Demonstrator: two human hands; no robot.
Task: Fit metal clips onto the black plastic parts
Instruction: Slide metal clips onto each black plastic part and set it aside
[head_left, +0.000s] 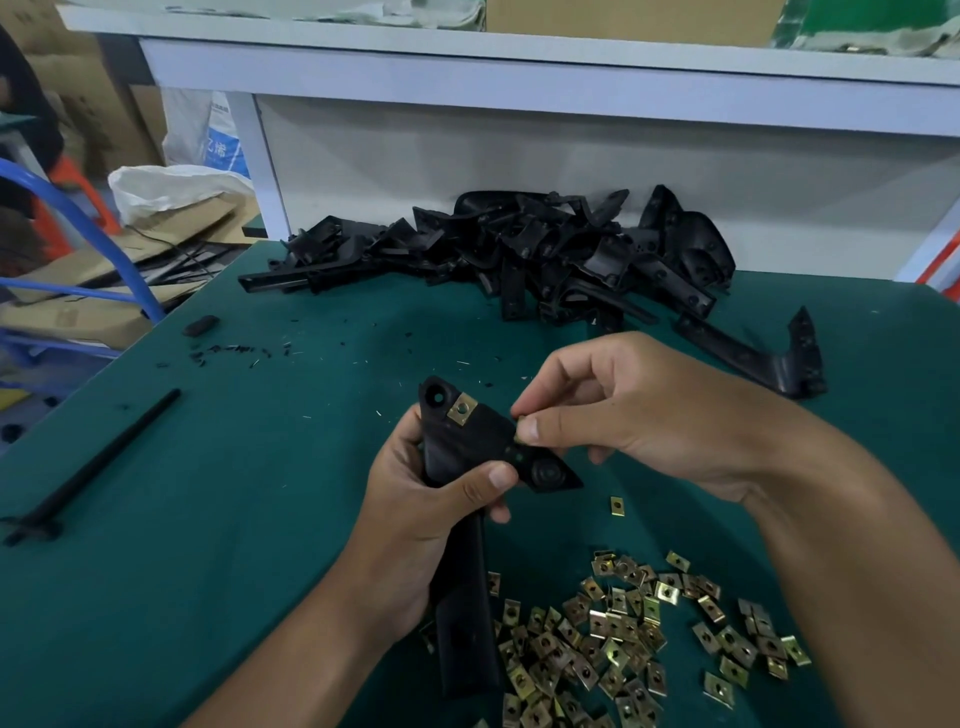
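From my remote seat, the green table (218, 519) filled most of the view. At twelve o'clock on it lay the pile of black plastic parts (519, 260), heaped against the white panel (519, 156), with one long stray part (753, 358) at two o'clock. At five o'clock the loose metal clips (623, 639) were scattered in a wide spread, and a single clip (616, 505) lay apart just above them. A thin black rod (98, 457) lay at nine o'clock.

At the centre, my left hand (421, 525) gripped the black plastic part (467, 467) being worked, fingers and thumb curled round its long stem, its broad head tilted toward twelve o'clock. One fitted clip (462, 408) sat on the upper edge of that head. My right hand (623, 410) pinched something small between thumb and forefinger at the part's right edge; I could see only a sliver of brass there, so I took it for a clip but could not be sure.
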